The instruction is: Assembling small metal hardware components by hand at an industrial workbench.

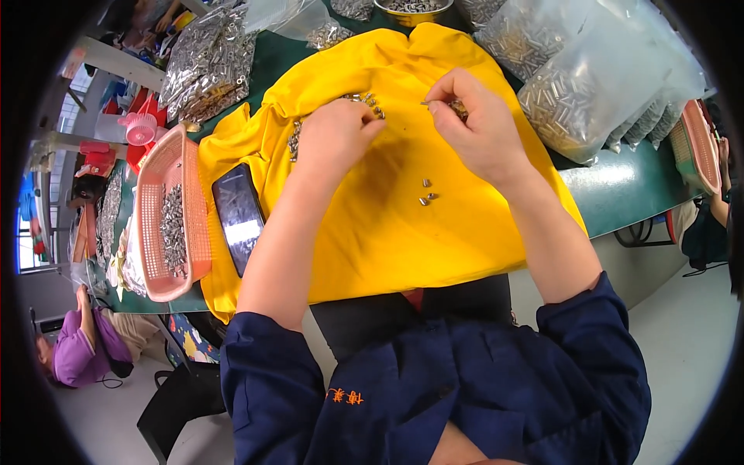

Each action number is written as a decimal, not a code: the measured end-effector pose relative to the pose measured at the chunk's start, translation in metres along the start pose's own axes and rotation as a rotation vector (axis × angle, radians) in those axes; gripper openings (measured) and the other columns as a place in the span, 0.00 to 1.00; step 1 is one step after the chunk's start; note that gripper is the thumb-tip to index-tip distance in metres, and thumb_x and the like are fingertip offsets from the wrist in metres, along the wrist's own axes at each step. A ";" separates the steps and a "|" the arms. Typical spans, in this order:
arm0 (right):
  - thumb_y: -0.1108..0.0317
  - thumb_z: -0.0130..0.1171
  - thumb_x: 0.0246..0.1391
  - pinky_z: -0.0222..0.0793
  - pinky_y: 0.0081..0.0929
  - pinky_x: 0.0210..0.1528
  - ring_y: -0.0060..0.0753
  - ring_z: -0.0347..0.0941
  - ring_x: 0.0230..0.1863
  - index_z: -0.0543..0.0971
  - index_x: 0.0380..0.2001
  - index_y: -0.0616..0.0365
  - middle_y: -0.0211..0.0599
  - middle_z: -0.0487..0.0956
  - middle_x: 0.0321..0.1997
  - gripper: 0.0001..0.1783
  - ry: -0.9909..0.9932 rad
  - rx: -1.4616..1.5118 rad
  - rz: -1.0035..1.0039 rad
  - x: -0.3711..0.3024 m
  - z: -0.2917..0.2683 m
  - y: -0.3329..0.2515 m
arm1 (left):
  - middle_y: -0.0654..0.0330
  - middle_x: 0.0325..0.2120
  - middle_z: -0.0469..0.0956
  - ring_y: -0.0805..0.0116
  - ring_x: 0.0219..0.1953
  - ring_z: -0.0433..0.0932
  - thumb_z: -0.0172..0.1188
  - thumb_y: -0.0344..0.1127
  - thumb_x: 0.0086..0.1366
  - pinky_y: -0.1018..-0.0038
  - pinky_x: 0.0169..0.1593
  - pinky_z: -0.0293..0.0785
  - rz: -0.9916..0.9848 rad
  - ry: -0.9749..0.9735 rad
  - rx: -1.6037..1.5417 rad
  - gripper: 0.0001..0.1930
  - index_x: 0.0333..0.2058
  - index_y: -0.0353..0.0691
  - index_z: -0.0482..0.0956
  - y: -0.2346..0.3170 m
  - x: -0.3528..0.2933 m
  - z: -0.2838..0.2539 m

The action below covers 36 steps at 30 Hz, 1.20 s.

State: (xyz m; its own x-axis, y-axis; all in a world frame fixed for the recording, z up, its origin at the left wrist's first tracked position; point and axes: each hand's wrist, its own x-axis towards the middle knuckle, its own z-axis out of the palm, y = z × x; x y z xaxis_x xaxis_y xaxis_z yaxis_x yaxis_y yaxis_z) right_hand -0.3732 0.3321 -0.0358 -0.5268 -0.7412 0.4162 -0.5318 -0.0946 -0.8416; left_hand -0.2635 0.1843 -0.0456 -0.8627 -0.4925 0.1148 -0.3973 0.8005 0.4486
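A yellow cloth [380, 248] covers the table in front of me, with small silvery metal parts [361, 98] heaped near its far side. My left hand [335, 136] rests at this heap, its fingers curled in and largely hidden beneath the palm. More parts [294, 142] show along its left side. To the right, my right hand [482, 128] is raised slightly, thumb and forefinger pinched on a small metal part [425, 103]. Other metal pieces [459, 110] appear under its curled fingers. Between the hands and me lie three loose metal parts [426, 184] on the cloth.
A pink basket [198, 232] holding metal parts stands at left, beside a phone [239, 209]. Bags of metal parts [209, 58] fill the far left; further bags [570, 101] crowd the far right. A metal bowl [413, 11] sits at the back. A person in purple [81, 349] is at far left.
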 end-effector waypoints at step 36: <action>0.69 0.48 0.42 0.62 0.22 0.27 0.26 0.66 0.24 0.68 0.25 0.60 0.35 0.71 0.21 0.06 -0.215 0.123 0.100 -0.003 -0.001 -0.004 | 0.61 0.26 0.75 0.74 0.29 0.74 0.56 0.23 0.51 0.82 0.36 0.70 -0.102 -0.140 -1.305 0.07 0.32 0.32 0.73 0.013 -0.028 0.007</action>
State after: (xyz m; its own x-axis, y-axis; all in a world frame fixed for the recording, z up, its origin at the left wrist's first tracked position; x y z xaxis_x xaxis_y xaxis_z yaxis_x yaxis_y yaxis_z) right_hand -0.3707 0.3353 -0.0330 -0.4127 -0.8738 0.2573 -0.3926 -0.0843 -0.9158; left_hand -0.2469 0.2112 -0.0494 -0.9033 -0.4281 -0.0271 0.0621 -0.1932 0.9792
